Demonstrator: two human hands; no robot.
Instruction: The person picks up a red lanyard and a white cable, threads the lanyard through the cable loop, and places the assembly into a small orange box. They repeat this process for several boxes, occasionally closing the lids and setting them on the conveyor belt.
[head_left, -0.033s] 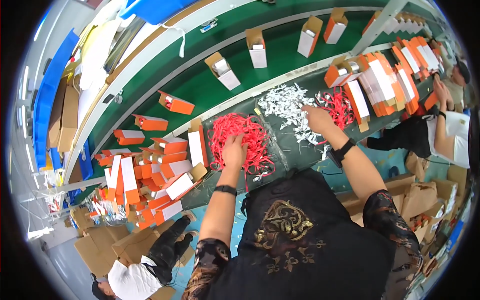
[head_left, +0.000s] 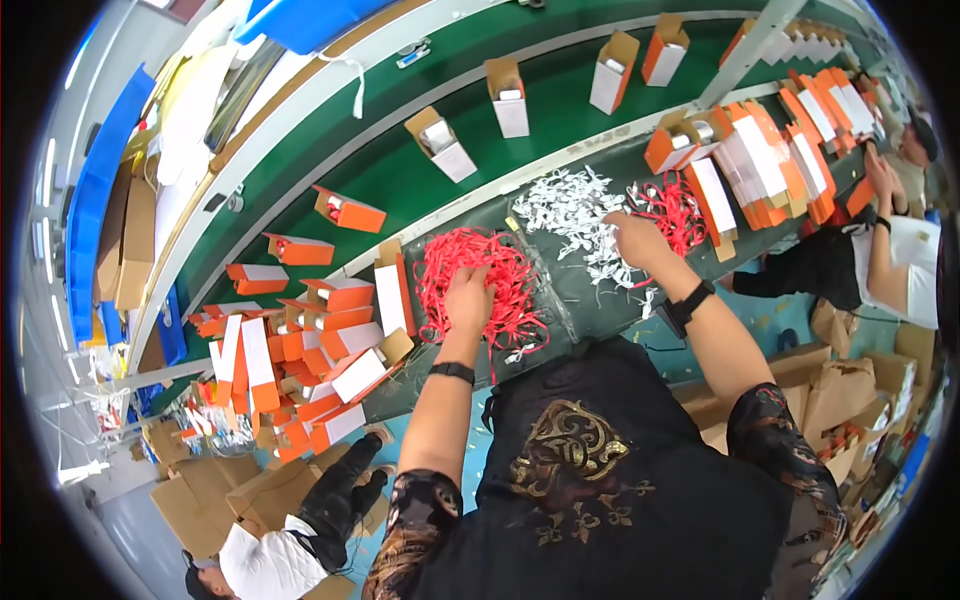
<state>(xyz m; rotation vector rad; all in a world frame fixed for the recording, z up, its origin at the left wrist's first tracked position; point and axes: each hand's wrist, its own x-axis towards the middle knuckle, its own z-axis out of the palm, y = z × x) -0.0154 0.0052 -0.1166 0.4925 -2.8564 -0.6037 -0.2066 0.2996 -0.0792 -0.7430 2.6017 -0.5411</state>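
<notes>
Resting in the heap of red cords point(head_left: 515, 290) on the dark bench point(head_left: 592, 314) with the left hand point(head_left: 468, 300), with fingers loosely parted and dipped among the loops; cannot tell whether gripping any strand. Reaching with the right hand point(head_left: 642, 242) to the right side of the heap of small white ties point(head_left: 562, 205), near a smaller red heap point(head_left: 688, 215), with fingers curled partway; again cannot tell whether pinching a piece. Judging by looks, probably very light, soft and limp, hardly fragile, but prone to tangling and coming up in clumps. Best taken by a free loop or loose end at a heap's edge, pinched between thumb and fingertip. Possibly slippery if smooth. Showing white and orange panels on the nearby boxes point(head_left: 394, 300), with no legible writing; on the black shirt point(head_left: 665, 450), gold scrollwork without lettering.
</notes>
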